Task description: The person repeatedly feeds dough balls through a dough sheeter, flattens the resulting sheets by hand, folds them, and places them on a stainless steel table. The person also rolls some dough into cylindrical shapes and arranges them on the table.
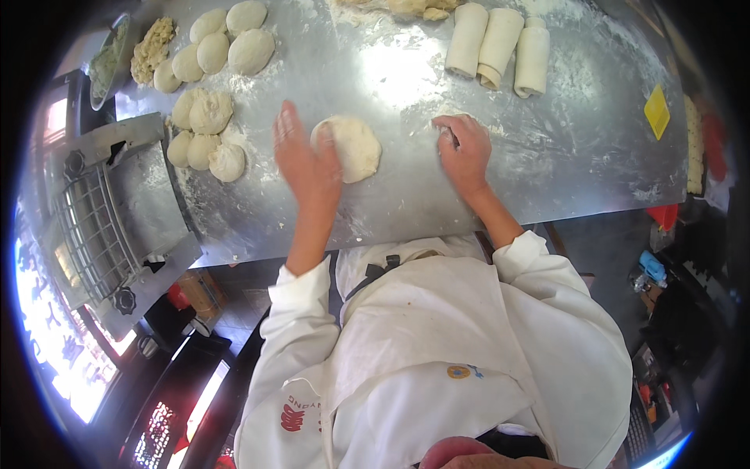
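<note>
A flattened round of dough (356, 149) lies on the floured metal worktop (398, 199) in front of me. My left hand (307, 155) is at its left edge, thumb over the dough and the fingers extended together away from me. To the right of the dough, apart from it, my right hand (466, 149) is over the worktop with its fingers curled; whether something small is inside them cannot be told. Several dough balls (212, 111) sit in groups at the left. Three rolled dough logs (495, 44) lie side by side at the upper right.
A dough roller machine with a wire guard (96, 234) stands at the left edge. Behind it are a bowl of greenish filling (108, 64) and a rough lump of dough (152, 50). More dough (419, 7) lies at the far edge. A yellow scraper-like piece (657, 112) is at the right.
</note>
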The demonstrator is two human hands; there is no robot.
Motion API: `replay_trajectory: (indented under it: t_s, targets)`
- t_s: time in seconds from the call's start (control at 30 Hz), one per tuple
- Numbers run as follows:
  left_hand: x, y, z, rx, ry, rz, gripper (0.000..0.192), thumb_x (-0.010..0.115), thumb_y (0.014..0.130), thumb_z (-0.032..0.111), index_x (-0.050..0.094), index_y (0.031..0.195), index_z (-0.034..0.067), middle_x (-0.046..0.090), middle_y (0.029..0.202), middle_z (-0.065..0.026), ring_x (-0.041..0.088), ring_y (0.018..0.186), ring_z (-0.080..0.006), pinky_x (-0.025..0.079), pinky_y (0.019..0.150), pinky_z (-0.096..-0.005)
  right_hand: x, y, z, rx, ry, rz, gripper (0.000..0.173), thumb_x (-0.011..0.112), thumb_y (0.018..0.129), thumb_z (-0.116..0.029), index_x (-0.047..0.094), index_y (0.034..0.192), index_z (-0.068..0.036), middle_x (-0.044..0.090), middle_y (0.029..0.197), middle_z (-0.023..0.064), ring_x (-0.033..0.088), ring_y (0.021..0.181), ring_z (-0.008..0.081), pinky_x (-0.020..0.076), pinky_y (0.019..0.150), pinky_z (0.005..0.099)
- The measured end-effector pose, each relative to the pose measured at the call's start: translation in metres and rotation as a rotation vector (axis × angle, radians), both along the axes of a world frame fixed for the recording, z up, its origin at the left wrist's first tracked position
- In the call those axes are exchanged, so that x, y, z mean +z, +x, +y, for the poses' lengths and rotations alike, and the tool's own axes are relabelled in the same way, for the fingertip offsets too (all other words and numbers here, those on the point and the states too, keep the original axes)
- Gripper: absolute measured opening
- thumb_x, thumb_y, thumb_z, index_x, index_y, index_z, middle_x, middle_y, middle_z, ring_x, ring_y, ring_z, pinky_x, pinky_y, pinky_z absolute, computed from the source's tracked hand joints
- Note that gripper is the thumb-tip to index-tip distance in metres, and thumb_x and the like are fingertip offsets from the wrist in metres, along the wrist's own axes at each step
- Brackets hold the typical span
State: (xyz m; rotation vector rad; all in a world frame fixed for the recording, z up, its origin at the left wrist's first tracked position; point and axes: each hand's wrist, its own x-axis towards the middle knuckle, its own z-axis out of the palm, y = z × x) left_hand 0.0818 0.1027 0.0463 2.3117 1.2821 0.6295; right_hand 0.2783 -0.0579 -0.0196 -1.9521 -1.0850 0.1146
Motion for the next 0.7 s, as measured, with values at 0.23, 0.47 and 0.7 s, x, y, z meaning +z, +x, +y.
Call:
replay_trajectory:
  t_s: [0.23,0.47,0.7]
  targets:
    - [-0.054,0.004,-0.011,-0.298,0.061,0.311,0.076,0.065,0.100,0.039,0.039,0.160,0.001,0.040,0.165,-0.0220,0.030,0.156,-0.0397,0.020,0.128,-0.0564,0.020,-0.034,0.018,-0.002,0.004,0.291,0.024,0.063,0.094,-0.005,0.073,0.116,-0.008,0.071,0.110,0.0116,0.066,0.100,0.0303,0.0511,0.093,0.0377]
    - [-0.035,-0.079,0.010,0.015,-0.435,-0.543,0.057,0.059,0.103,0.015,0.045,0.156,-0.004,0.052,0.157,-0.0229,0.049,0.146,-0.0366,0.038,0.122,-0.0434,0.019,-0.108,0.094,0.182,-0.223,-0.111,0.055,0.061,0.102,-0.039,0.055,0.149,-0.011,0.055,0.152,0.0176,0.046,0.144,0.0394,0.0323,0.120,0.0547]
    - [-0.052,-0.116,0.028,0.126,-0.543,-0.391,0.062,0.064,0.099,0.011,0.043,0.155,-0.008,0.056,0.149,-0.0290,0.054,0.140,-0.0391,0.044,0.115,-0.0465,0.008,-0.133,0.146,0.231,-0.456,-0.407,0.074,0.062,0.098,-0.056,0.048,0.156,-0.013,0.042,0.162,0.0214,0.035,0.151,0.0464,0.0246,0.122,0.0635]
